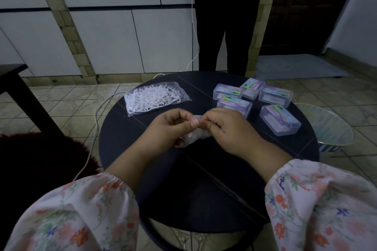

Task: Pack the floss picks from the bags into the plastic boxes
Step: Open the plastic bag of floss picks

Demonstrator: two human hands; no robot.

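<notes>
Both hands' grip (pixel 199 123) pinches crumpled bag (pixel 193 136)

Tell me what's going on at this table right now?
A person seated at a round dark table holds a small clear plastic bag between both hands: the left hand and right hand each pinch its top edge, as if to open it. A second bag, full of white floss picks, lies flat on the far left of the table. Five clear boxes sit closed on the far right. Someone in dark clothes stands behind the table.
</notes>
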